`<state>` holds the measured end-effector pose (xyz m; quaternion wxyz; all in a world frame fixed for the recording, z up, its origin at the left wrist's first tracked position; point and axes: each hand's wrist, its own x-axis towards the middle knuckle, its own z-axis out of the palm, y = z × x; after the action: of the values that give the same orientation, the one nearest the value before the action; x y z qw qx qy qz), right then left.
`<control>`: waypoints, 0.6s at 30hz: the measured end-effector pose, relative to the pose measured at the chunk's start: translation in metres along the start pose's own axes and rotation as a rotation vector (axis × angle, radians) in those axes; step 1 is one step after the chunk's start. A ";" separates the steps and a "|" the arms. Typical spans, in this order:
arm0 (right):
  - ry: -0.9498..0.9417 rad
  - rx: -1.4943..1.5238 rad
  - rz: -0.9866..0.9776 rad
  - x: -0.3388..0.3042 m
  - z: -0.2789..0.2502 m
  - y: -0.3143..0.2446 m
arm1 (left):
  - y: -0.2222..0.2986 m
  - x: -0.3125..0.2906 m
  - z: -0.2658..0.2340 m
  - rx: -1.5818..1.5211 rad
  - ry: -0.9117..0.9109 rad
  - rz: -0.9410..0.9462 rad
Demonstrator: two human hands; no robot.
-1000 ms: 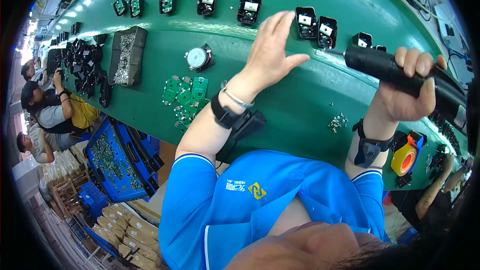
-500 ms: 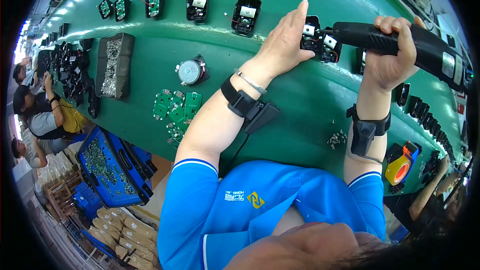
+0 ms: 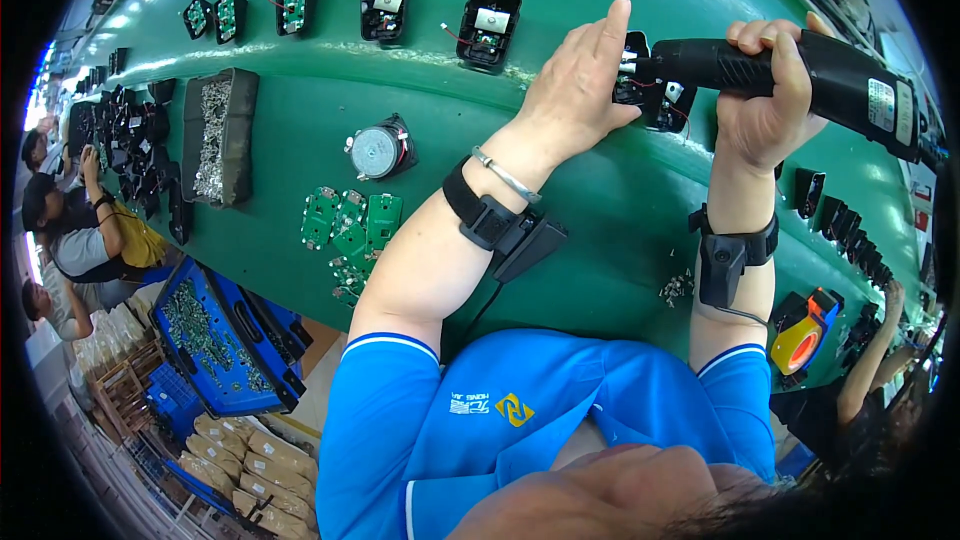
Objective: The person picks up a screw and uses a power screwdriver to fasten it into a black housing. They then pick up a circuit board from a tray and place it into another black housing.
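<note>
My right hand (image 3: 762,105) is wrapped around a black electric screwdriver (image 3: 842,85), held almost level with its tip pointing left. That tip is over a small black housing (image 3: 636,92) with a white metal part and thin red wires inside. My left hand (image 3: 578,90) lies against the housing's left side, fingers stretched out and thumb apart; it hides part of the housing. Close by on the right sits a second black housing (image 3: 672,108), partly under the screwdriver. Whether the tip touches a screw cannot be made out.
Further open housings (image 3: 490,28) line the far side of the green table (image 3: 440,240). Nearer are a round metal-backed speaker (image 3: 377,152), green circuit boards (image 3: 350,230), loose screws (image 3: 676,287), a grey screw bin (image 3: 232,140) and an orange tape roll (image 3: 800,340). People work at both sides.
The screwdriver has moved left, its tip going from the gap between the two housings to over the left one. My left hand stays beside that housing.
</note>
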<state>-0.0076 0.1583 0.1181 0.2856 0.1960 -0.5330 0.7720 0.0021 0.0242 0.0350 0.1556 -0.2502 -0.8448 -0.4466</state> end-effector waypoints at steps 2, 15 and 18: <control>0.001 0.006 0.002 0.000 0.001 0.000 | 0.000 0.000 0.000 0.010 0.009 0.009; -0.057 0.024 -0.048 -0.001 0.007 0.002 | 0.000 0.000 -0.002 0.022 0.006 -0.009; -0.067 0.039 -0.052 -0.002 0.008 0.002 | 0.000 0.000 -0.003 0.031 0.015 -0.003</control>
<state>-0.0080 0.1494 0.1185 0.2836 0.2411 -0.5218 0.7676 0.0023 0.0220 0.0369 0.1649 -0.2431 -0.8508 -0.4357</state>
